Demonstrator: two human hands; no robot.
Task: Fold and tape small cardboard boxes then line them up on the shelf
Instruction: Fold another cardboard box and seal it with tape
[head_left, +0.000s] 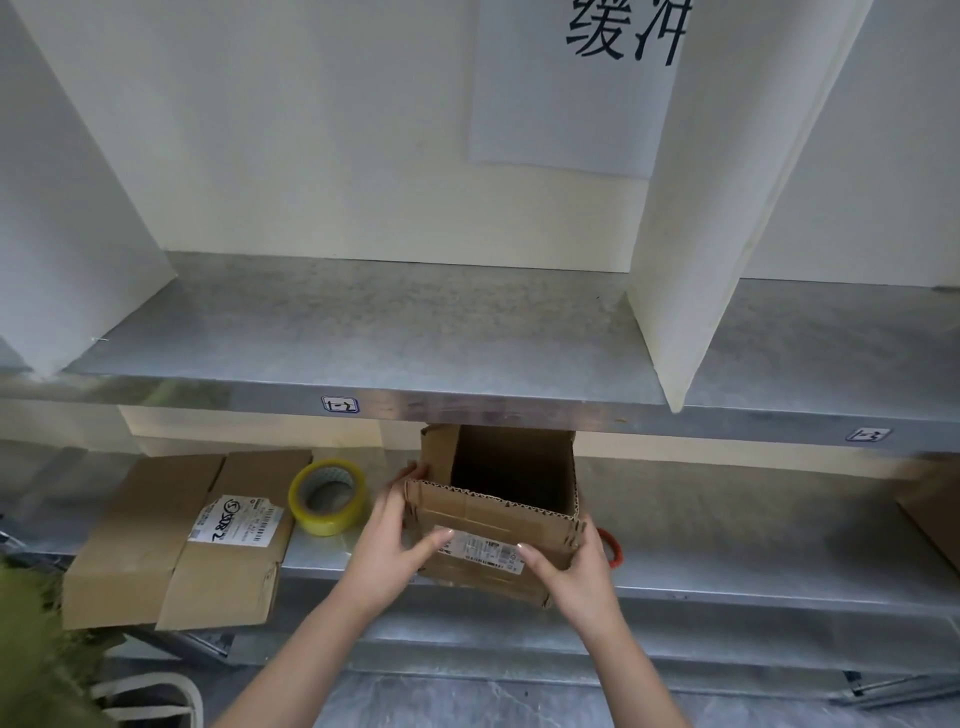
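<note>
A small brown cardboard box (498, 519) stands opened up on the lower metal shelf (727, 566), its top flaps raised and a white label on its near side. My left hand (389, 540) grips its left side, thumb on the near face. My right hand (571, 566) grips its right near corner, thumb on the label. A flattened cardboard box (176, 545) with a shipping label lies at the left of the same shelf. A roll of yellowish clear tape (327, 496) leans between the two boxes.
The upper metal shelf (363, 332) holds white upright dividers (691, 291) and a paper sign on the back wall. A red-orange ring-shaped thing (613, 548) peeks out right of the box. More cardboard (935, 509) shows at the far right. A white-handled bag sits bottom left.
</note>
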